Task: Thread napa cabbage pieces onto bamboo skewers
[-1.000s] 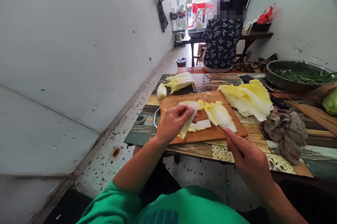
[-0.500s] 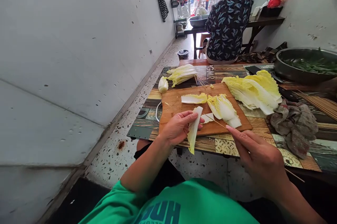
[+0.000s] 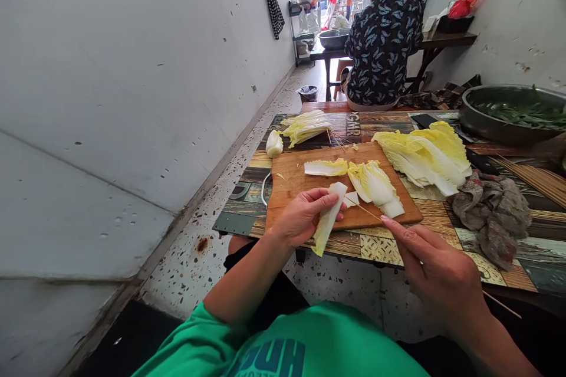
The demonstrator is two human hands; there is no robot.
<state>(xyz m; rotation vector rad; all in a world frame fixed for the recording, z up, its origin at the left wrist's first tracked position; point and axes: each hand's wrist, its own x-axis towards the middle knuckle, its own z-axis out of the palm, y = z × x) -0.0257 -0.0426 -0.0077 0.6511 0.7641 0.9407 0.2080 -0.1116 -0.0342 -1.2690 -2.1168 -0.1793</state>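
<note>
My left hand pinches a strip of napa cabbage leaf, white at the top and yellow-green at its lower end, over the front of a wooden cutting board. In my right hand is a thin wooden skewer, its point directed left at the strip. Whether the tip has entered the leaf I cannot tell. Just behind my left fingers a small white piece of cabbage shows. On the board lie a cut cabbage strip and a pile of cabbage pieces.
Large cabbage leaves lie right of the board, near a crumpled grey cloth, a bundle of skewers and a metal bowl of greens. Behind the board are skewered cabbage and a cabbage heart. Another person sits beyond.
The cabbage strip in my left hand has tilted a little further right at its top. My right hand and the skewer have shifted slightly down.
</note>
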